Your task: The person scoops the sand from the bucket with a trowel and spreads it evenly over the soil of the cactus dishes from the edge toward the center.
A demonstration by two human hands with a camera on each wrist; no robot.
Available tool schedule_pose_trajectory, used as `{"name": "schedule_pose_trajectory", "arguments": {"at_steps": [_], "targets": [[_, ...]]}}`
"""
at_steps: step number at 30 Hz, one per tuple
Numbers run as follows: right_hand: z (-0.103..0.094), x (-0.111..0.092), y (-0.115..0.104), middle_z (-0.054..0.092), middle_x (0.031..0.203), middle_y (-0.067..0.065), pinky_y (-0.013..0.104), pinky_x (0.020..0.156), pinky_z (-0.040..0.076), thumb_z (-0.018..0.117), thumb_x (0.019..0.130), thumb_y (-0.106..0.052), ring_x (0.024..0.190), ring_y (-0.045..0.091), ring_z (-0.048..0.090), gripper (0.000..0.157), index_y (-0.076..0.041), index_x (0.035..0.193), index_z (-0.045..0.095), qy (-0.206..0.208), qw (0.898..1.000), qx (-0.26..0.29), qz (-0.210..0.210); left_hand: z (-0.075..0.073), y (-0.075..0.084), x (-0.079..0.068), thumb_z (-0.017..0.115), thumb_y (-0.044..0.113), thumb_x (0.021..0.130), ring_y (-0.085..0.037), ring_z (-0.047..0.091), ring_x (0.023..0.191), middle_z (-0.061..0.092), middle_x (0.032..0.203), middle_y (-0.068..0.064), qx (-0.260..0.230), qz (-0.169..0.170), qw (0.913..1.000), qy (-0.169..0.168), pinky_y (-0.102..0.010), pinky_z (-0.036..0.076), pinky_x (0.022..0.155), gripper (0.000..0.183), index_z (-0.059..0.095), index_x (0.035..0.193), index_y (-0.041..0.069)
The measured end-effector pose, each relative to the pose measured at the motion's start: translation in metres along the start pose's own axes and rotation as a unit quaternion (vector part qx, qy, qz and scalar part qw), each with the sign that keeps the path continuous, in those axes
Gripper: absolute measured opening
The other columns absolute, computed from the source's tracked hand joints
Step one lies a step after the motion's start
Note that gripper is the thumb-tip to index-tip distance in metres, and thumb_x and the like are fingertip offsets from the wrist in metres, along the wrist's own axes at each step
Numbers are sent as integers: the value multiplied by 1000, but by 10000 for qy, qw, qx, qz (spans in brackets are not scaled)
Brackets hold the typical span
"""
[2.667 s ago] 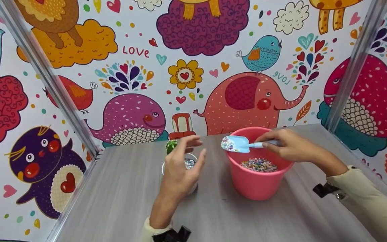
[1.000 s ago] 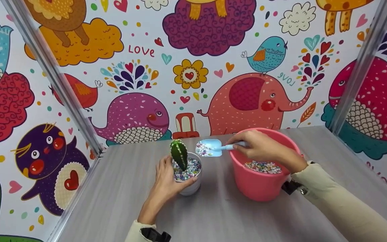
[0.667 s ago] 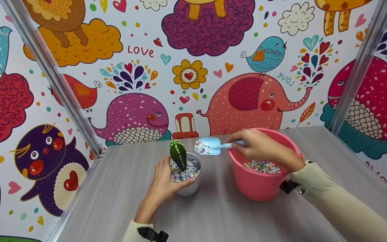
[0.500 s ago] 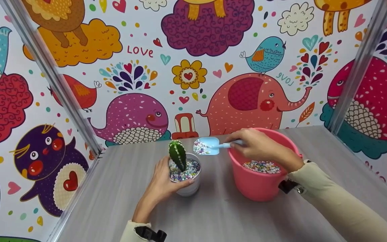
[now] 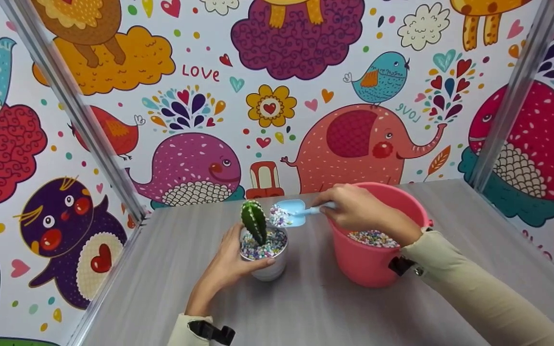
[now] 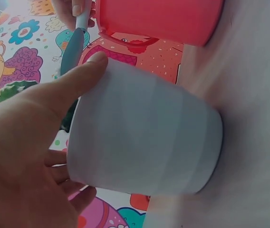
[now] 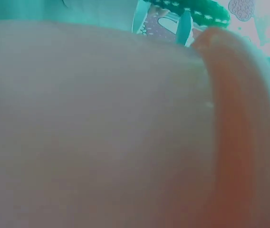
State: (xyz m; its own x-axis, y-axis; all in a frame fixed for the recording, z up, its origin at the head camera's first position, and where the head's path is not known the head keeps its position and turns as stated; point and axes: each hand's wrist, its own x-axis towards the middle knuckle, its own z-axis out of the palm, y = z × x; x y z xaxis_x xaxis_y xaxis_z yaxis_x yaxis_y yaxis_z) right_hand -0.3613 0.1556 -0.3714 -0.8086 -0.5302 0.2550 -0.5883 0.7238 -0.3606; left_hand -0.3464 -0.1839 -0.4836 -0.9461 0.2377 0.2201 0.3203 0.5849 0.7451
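A white flowerpot (image 5: 271,272) stands upright on the table, filled with multicoloured pebbles (image 5: 270,246) around a green cactus (image 5: 254,222). My left hand (image 5: 224,264) holds the pot near its rim, thumb at the front and fingers round the far side; the left wrist view shows the thumb along the pot's wall (image 6: 144,128). My right hand (image 5: 358,209) grips the handle of a light blue toy shovel (image 5: 296,211). Pebbles fill the front of its blade, which is level and overlaps the pot's right rim in the head view. The right wrist view is mostly blocked by a blurred close surface.
A pink bucket (image 5: 366,264) stands right of the pot, with more coloured pebbles (image 5: 374,238) inside; my right forearm passes over its rim. The grey wood-grain table (image 5: 161,269) meets cartoon-printed walls (image 5: 185,110) behind and at both sides, with metal posts at the corners.
My left hand has come down onto the pot, uncovering the cactus. The right hand has carried the loaded shovel leftward from above the bucket to the pot's rim, dipping slightly lately.
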Motion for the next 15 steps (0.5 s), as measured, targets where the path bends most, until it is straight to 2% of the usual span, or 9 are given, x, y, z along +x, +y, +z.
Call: {"name": "schedule_pose_trajectory", "arguments": {"at_steps": [4, 9, 15], "targets": [[3, 3, -5, 82, 108, -2, 32, 76, 58, 76, 98, -9, 85, 14, 66, 25, -17, 121, 84, 4, 9998, -192, -23, -1, -3, 0, 97, 56, 74, -40, 43, 153, 45, 164, -18, -135, -13, 9999, -82, -67, 37, 126, 120, 35, 166, 12], [8, 7, -10, 82, 103, -2, 31, 69, 52, 75, 98, -9, 81, 15, 61, 24, -18, 118, 85, 44, 9989, -464, -32, -2, -5, -1, 98, 56, 73, -41, 44, 153, 44, 165, -17, -248, -102, 9995, -154, -67, 38, 126, 120, 36, 166, 13], [12, 9, -15, 81, 103, -1, 29, 66, 51, 76, 98, -10, 79, 16, 60, 23, -16, 118, 85, 131, 9983, -554, 78, -5, -5, -1, 99, 55, 72, -40, 43, 155, 43, 167, -15, -374, -160, 9989, -236, -68, 37, 126, 120, 35, 167, 17]]}}
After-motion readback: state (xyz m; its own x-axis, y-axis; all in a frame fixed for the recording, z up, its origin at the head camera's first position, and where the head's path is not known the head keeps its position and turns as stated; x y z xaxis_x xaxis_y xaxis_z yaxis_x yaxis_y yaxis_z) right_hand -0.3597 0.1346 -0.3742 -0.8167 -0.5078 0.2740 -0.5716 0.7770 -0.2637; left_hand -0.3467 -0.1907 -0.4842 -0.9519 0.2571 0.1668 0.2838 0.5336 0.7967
